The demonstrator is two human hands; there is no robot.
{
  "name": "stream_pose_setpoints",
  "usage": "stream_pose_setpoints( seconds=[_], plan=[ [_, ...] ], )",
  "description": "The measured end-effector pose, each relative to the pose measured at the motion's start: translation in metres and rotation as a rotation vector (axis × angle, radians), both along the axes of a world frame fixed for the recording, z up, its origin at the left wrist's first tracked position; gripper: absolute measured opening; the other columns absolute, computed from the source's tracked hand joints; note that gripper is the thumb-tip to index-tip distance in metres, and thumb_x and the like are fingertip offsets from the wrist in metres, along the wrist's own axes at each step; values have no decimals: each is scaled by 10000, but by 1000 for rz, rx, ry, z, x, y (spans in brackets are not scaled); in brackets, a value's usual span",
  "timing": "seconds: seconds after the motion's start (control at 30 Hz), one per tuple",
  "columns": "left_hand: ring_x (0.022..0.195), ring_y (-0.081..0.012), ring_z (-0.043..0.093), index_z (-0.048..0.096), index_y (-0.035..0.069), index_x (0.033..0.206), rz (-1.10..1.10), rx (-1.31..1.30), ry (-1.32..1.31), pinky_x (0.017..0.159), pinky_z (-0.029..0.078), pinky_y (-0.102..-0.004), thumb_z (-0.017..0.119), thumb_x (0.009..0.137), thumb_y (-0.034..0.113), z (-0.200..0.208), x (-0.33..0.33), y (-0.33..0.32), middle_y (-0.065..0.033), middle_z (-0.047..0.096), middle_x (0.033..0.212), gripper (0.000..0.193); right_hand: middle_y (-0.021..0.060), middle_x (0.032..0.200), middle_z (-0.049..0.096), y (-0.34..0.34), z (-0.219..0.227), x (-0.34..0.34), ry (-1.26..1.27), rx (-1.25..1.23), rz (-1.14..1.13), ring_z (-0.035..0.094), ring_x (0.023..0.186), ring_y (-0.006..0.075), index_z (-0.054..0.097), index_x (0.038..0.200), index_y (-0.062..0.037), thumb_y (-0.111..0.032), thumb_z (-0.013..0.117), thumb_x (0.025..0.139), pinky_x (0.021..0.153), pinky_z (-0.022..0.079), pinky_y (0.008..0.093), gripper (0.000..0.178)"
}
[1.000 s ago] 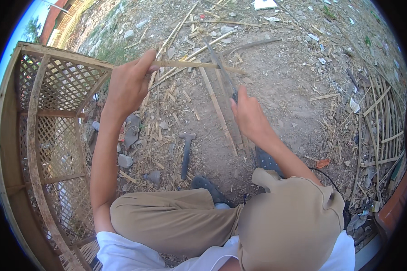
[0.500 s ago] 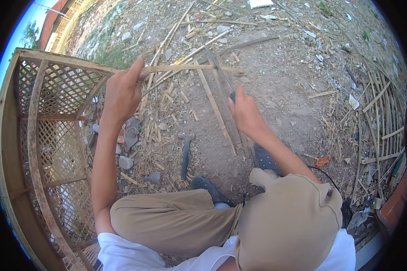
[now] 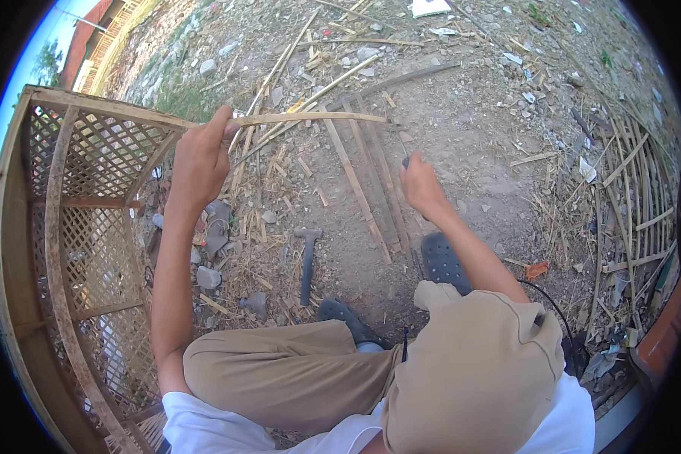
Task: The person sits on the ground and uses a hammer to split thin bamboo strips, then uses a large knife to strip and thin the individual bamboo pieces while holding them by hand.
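Observation:
My left hand (image 3: pixel 200 163) is closed round the near end of a pale, slightly bowed bamboo strip (image 3: pixel 303 117). The strip reaches out to the right above the ground. In my right hand (image 3: pixel 424 188) is a knife (image 3: pixel 405 162), gripped by its dark handle. Its thin blade points up and away, close to the strip's far end; whether it touches the strip I cannot tell. A hammer (image 3: pixel 308 265) with a dark handle lies on the dirt between my forearms, just ahead of my dark clogs (image 3: pixel 444 261).
At left stands a wooden frame with lattice panels (image 3: pixel 57 189). Loose wooden slats (image 3: pixel 352 178) lie on the dirt ahead. A heap of bamboo strips (image 3: pixel 635 204) is at far right. Stones (image 3: pixel 209 278), splinters and litter are scattered around.
The knife has slid rightward and nearer to me along the strip, from its middle part to its far end. My left hand still holds the strip, nearly in place.

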State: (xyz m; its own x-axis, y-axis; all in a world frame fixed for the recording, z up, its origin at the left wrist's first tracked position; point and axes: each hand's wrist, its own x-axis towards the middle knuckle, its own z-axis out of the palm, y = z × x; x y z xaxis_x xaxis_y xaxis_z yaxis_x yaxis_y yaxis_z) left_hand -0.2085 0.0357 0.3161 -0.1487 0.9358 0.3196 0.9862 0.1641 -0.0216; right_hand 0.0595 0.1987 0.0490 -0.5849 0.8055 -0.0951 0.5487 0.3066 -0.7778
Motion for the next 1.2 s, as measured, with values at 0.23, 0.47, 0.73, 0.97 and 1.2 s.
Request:
stream_pose_setpoints(
  seconds=[0.23, 0.47, 0.73, 0.97, 1.2],
  plan=[
    [775, -496, 584, 613, -25, 1232, 22, -11, -30, 699, 409, -552, 476, 1110, 311, 6, 4, 2, -285, 621, 816, 383, 324, 743, 648, -45, 111, -25, 208, -139, 160, 673, 725, 541, 426, 1084, 45, -141, 568, 1045, 646, 512, 586, 238],
    [750, -494, 582, 615, 2, 1191, -19, -22, -71, 666, 401, -542, 486, 1106, 279, 5, 7, -1, -274, 618, 800, 317, 293, 713, 635, -9, 74, -16, 162, -64, 187, 665, 698, 519, 435, 1079, 45, -153, 595, 1040, 654, 517, 573, 258],
    [794, -509, 578, 558, 1, 1132, -24, -16, -76, 673, 398, -543, 498, 1094, 234, 1, -4, -11, -269, 599, 801, 244, 290, 743, 655, -11, 103, -26, 135, -24, 191, 674, 754, 527, 450, 1091, 30, -167, 622, 1021, 682, 528, 576, 270],
    [775, -494, 581, 533, 22, 1075, -148, -43, -99, 636, 428, -503, 612, 973, 25, 3, 4, -1, -241, 602, 853, 129, 301, 770, 670, 2, 43, -17, 60, 140, 167, 673, 779, 544, 440, 1116, 24, -158, 634, 1007, 684, 538, 589, 287],
    [755, -484, 586, 498, 28, 1054, -144, -100, -84, 609, 406, -517, 620, 954, 16, 9, 16, -3, -226, 596, 835, 158, 314, 747, 655, -2, 20, 7, 57, 0, 28, 675, 765, 537, 443, 1117, 32, -142, 617, 1010, 669, 517, 586, 268]
  ],
)
